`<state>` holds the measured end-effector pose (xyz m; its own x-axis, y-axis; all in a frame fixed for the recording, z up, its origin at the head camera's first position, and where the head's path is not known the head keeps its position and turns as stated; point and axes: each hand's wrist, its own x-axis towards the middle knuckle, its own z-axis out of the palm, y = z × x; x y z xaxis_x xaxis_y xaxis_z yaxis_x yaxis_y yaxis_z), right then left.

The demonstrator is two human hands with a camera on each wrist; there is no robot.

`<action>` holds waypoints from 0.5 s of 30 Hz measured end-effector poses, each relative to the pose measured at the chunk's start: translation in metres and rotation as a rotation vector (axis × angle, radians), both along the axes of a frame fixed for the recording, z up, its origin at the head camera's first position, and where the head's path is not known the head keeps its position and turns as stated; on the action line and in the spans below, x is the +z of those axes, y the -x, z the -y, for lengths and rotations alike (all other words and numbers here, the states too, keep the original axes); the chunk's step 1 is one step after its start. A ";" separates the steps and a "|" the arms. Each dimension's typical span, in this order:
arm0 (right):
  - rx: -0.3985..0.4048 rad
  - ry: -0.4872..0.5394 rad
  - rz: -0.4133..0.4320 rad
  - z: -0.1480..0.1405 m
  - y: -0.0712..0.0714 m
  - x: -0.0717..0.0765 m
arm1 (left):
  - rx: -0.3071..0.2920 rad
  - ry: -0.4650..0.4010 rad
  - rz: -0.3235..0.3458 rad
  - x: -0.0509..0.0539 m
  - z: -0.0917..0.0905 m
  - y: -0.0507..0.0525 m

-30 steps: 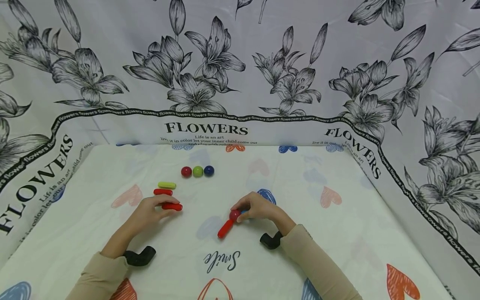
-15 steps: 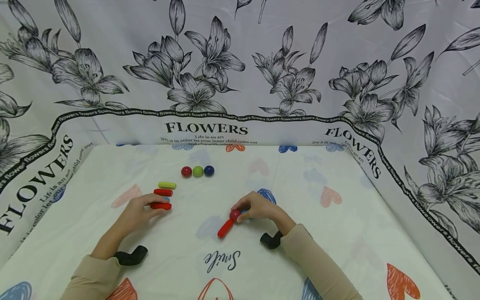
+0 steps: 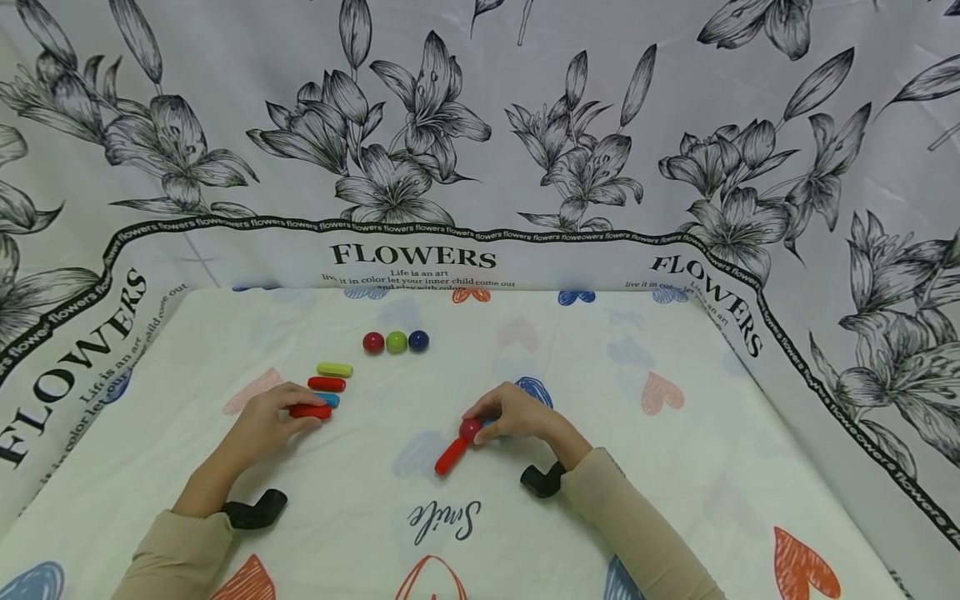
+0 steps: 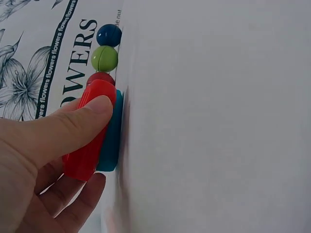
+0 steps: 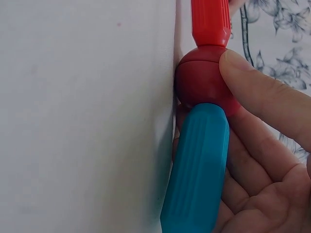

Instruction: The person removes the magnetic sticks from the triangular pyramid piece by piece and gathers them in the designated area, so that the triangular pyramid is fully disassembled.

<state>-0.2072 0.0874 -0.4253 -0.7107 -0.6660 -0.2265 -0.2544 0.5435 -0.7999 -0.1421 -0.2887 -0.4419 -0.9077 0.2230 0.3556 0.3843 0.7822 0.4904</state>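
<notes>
My left hand (image 3: pixel 262 421) pinches a red ribbed stick (image 3: pixel 310 412) between thumb and fingers. A blue stick (image 4: pixel 112 141) lies right alongside it; in the head view the fingers partly cover that blue stick (image 3: pixel 328 400). With thumb and fingers, my right hand (image 3: pixel 517 412) grips a dark red ball (image 5: pixel 201 82). Joined to this ball, or touching it, are another red stick (image 3: pixel 451 457) on one side and a blue stick (image 5: pixel 199 170) on the other. From the head, most of that second blue piece is hidden by the hand.
Beyond the left hand lie one more red stick (image 3: pixel 326 384) and a yellow-green stick (image 3: pixel 334 370). Farther back, a red ball (image 3: pixel 373 342), a green ball (image 3: pixel 396 342) and a dark blue ball (image 3: pixel 418 342) form a row. Printed cloth (image 3: pixel 600 533) covers the table.
My left hand has shifted to the left with its red stick, and the blue stick behind it has come into view. The right hand stays where it was, holding the ball.
</notes>
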 end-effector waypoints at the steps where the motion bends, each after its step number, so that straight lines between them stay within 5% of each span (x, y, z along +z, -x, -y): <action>1: -0.001 0.000 0.000 0.000 0.000 0.000 | 0.001 0.006 -0.002 0.000 0.000 0.000; 15: -0.012 -0.004 -0.005 0.000 -0.001 0.001 | 0.004 0.094 -0.004 0.001 -0.001 0.012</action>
